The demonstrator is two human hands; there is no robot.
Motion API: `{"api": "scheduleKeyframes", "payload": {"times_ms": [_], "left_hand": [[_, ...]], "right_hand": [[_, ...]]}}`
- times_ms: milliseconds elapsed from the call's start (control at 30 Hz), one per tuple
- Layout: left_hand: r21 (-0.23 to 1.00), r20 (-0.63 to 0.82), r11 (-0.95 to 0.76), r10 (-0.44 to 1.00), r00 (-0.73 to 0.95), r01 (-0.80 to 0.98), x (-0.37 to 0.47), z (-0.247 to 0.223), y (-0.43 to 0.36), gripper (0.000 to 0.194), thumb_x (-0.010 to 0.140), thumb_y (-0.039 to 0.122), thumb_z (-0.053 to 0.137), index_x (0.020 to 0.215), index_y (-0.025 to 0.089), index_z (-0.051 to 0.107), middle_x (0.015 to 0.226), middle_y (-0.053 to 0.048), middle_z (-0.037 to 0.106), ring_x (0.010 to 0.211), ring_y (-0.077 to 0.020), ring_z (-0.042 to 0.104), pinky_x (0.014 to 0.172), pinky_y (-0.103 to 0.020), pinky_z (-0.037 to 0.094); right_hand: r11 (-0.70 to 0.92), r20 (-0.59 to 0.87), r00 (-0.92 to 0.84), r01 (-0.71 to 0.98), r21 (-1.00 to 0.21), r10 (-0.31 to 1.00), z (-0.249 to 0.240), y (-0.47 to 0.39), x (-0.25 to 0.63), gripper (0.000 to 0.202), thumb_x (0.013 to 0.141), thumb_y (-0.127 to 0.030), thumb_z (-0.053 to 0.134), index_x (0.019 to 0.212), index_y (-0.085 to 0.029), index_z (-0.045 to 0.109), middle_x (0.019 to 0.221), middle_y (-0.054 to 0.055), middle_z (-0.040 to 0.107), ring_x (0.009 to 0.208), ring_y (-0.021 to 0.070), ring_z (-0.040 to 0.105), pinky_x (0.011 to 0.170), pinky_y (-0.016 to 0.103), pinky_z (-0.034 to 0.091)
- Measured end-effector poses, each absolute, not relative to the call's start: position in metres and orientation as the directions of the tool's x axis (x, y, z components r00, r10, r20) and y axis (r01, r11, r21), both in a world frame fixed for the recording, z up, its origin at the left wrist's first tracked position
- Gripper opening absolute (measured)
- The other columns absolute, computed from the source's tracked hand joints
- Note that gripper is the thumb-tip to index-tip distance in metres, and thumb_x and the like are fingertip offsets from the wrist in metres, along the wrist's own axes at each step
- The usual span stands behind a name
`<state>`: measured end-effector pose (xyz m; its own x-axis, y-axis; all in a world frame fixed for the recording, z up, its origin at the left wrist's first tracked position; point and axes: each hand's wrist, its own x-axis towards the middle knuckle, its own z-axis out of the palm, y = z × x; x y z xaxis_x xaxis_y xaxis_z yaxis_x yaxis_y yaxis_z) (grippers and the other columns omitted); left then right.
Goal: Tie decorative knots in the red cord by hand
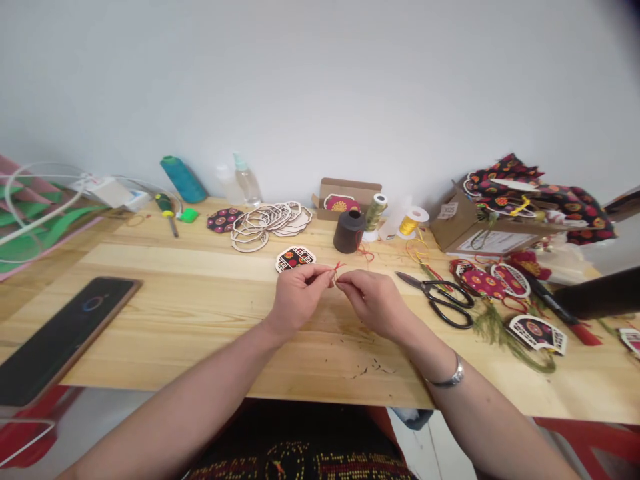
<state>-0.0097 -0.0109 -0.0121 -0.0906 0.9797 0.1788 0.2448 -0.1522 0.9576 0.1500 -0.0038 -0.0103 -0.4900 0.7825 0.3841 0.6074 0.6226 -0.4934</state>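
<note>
Above the middle of the wooden table, my left hand [299, 295] and my right hand [374, 300] meet fingertip to fingertip. Both are closed in a pinch on a thin red cord [339, 267], whose loose ends stick up between them. Part of the cord is hidden by the fingers. Just behind my left hand lies a patterned ornament [295, 259] with a pale cut-out frame and dark floral cloth. To the right of my right hand, black-handled scissors [443, 298] rest on the table, apart from it.
A phone [70, 337] lies at left. Along the wall stand a teal thread cone [183, 180], a spray bottle [246, 180], a black thread cone [349, 231] and a yellow spool [413, 221]. Cut-out frames [270, 223] are piled behind. A cardboard box [453, 223] and tasselled ornaments [537, 333] occupy the right.
</note>
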Motion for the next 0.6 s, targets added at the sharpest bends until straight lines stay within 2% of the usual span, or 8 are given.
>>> {"api": "scheduleKeyframes", "payload": {"times_ms": [133,233,333,500,600], "left_hand": [[0.963,0.155,-0.127,0.982,-0.104,0.236,-0.0101,-0.0118,-0.0101,0.012,0.072,0.024,0.064,0.070,0.015,0.072,0.060,0.001,0.067,0.060,-0.0125,0.060,0.062,-0.021,0.049],[0.972,0.129,-0.104,0.986,-0.104,0.211,-0.0102,-0.0126,-0.0090,0.012,0.071,0.024,0.064,0.070,0.015,0.072,0.060,0.001,0.067,0.061,-0.0124,0.061,0.063,-0.021,0.049],[0.976,0.098,-0.075,0.990,-0.104,0.203,-0.0100,-0.0139,-0.0085,0.013,0.071,0.026,0.065,0.071,0.015,0.072,0.060,0.000,0.067,0.060,-0.0125,0.061,0.062,-0.022,0.049],[0.975,0.086,-0.065,0.992,-0.094,0.210,-0.0094,-0.0155,-0.0079,0.014,0.071,0.027,0.065,0.073,0.015,0.073,0.063,-0.001,0.069,0.062,-0.0138,0.062,0.064,-0.024,0.050],[0.969,0.105,-0.085,0.992,-0.077,0.232,-0.0096,-0.0159,-0.0076,0.015,0.072,0.028,0.064,0.073,0.015,0.073,0.063,-0.001,0.069,0.062,-0.0137,0.061,0.062,-0.023,0.049]], "right_hand": [[0.687,0.464,-0.544,0.691,-0.225,0.699,-0.0138,-0.0069,0.1468,0.019,0.090,-0.018,0.043,0.087,-0.014,0.061,0.075,0.005,0.069,0.065,0.0139,0.060,0.056,0.024,0.036],[0.705,0.525,-0.570,0.705,-0.082,0.632,-0.0177,-0.0073,0.1462,0.017,0.088,-0.014,0.043,0.087,-0.015,0.060,0.069,0.003,0.066,0.060,0.0131,0.057,0.053,0.025,0.031],[0.720,0.549,-0.595,0.694,-0.017,0.586,-0.0196,-0.0070,0.1474,0.018,0.087,-0.010,0.042,0.087,-0.015,0.059,0.068,0.002,0.063,0.059,0.0128,0.054,0.053,0.025,0.030],[0.731,0.544,-0.616,0.682,0.006,0.570,-0.0197,-0.0071,0.1489,0.017,0.088,-0.010,0.042,0.088,-0.015,0.058,0.069,0.001,0.062,0.062,0.0129,0.052,0.055,0.026,0.031],[0.716,0.529,-0.641,0.693,0.084,0.557,-0.0151,-0.0083,0.1494,0.016,0.089,-0.011,0.042,0.088,-0.015,0.057,0.069,0.002,0.060,0.063,0.0139,0.050,0.055,0.027,0.031]]}}
